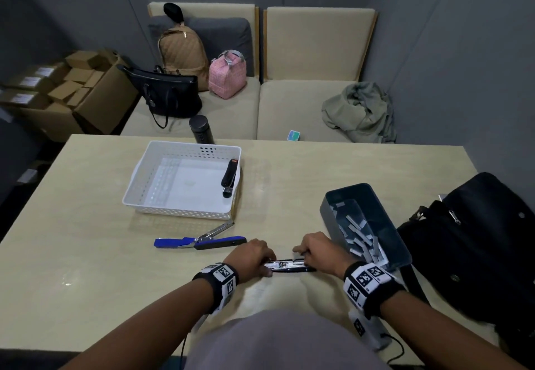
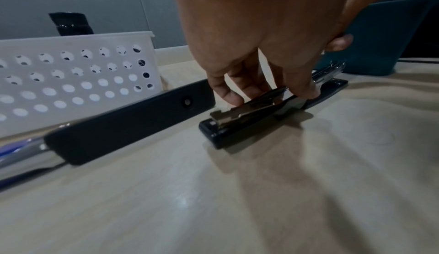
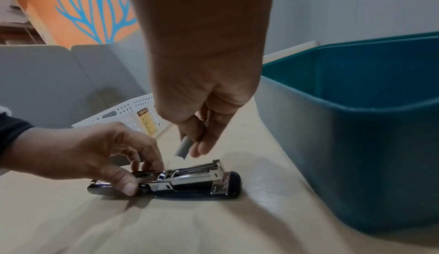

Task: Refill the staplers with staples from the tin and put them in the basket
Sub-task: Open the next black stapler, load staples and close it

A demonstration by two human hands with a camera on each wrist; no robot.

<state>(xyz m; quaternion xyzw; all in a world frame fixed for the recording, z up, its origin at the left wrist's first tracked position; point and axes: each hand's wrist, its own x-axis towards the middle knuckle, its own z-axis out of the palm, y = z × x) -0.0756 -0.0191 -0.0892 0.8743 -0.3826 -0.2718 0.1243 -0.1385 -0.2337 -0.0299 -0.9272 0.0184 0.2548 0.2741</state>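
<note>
The left hand (image 3: pixel 95 151) pins the open stapler (image 3: pixel 190 181) flat on the counter (image 1: pixel 289 181) beside the tin (image 1: pixel 364 222); the right hand (image 3: pixel 202 108) pinches a staple strip (image 3: pixel 184 146) just above the channel; best lowered level, legs down, then slid fully home.

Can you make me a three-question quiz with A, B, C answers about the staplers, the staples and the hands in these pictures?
1. Where is the black stapler with the orange tip?
A. In the white perforated basket
B. In the blue tin
C. On the sofa

2. How many staplers lie on the table outside the basket?
A. One
B. Two
C. Four

3. What does the right hand hold?
A. Nothing
B. A pen
C. A grey strip of staples

Answers:
1 A: it lies against the basket's right wall.
2 B: the open blue stapler and the open black stapler that the left hand steadies.
3 C: the right hand pinches the strip.
</note>
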